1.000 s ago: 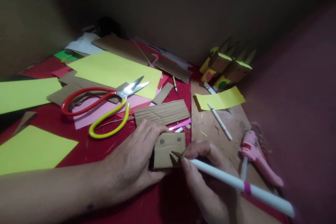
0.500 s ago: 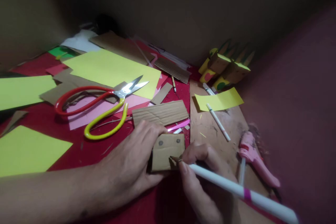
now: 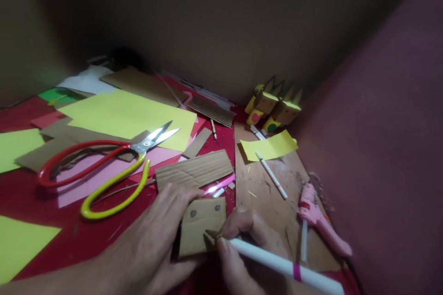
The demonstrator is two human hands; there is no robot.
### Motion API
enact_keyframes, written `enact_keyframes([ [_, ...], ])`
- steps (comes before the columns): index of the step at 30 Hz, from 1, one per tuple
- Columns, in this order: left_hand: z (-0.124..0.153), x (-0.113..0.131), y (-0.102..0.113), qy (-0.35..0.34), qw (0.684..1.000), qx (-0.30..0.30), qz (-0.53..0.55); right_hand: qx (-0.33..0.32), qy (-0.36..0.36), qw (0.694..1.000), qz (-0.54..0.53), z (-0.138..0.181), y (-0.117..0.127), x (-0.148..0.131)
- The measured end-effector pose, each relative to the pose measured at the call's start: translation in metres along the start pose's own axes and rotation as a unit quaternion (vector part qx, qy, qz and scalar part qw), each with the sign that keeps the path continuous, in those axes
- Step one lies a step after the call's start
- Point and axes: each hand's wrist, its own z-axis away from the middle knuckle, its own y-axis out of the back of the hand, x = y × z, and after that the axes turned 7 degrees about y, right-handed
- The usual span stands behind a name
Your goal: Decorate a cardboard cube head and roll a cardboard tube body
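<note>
A small square piece of cardboard [image 3: 198, 236], with two dark dots near its top edge, is gripped along its left side by my left hand [image 3: 162, 221]. My right hand [image 3: 244, 244] pinches a white marker pen [image 3: 277, 260] with a purple band near its front end. The pen's tip rests at or just above the middle of the cardboard; contact is hard to make out. Part of the square's lower right is covered by my right fingers. Just beyond my left hand lie a corrugated cardboard strip [image 3: 197, 168] and a pink strip [image 3: 223, 185].
Scissors [image 3: 140, 147] with red and yellow handles lie open at left, over yellow paper [image 3: 138, 113] and scraps. On the wooden board [image 3: 252, 221] are a white pen [image 3: 272, 175], a yellow strip [image 3: 273, 144] and a pink glue gun [image 3: 316, 221]. Small cardboard figures [image 3: 273, 106] stand behind.
The camera view has shifted, so the whole scene sits lower and further left. Both hands keep their hold, and the pen tip stays near the same spot on the cardboard.
</note>
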Motion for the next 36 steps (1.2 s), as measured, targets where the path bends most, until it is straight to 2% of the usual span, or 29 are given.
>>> enact_keyframes([
  [6,0.003,-0.005,-0.002,-0.009,0.999,0.027,-0.023,-0.027,0.002,0.999,-0.039,0.000,0.004,0.007],
  [12,0.007,-0.010,-0.004,0.002,0.999,0.029,-0.043,-0.033,0.017,0.998,-0.060,-0.002,0.007,0.010],
  [19,0.002,-0.009,0.005,-0.015,0.999,-0.009,-0.051,-0.031,0.032,0.997,-0.061,-0.004,0.005,0.010],
  [25,-0.001,0.001,0.016,-0.006,0.995,-0.075,-0.065,-0.016,0.012,0.999,-0.045,0.001,0.008,0.003],
  [30,-0.004,0.008,0.018,0.009,0.995,-0.078,-0.060,-0.026,0.007,0.999,-0.040,0.001,0.009,-0.002],
  [36,0.000,0.001,0.010,0.004,0.999,-0.046,-0.004,-0.024,0.031,0.999,-0.017,-0.002,0.007,-0.006],
])
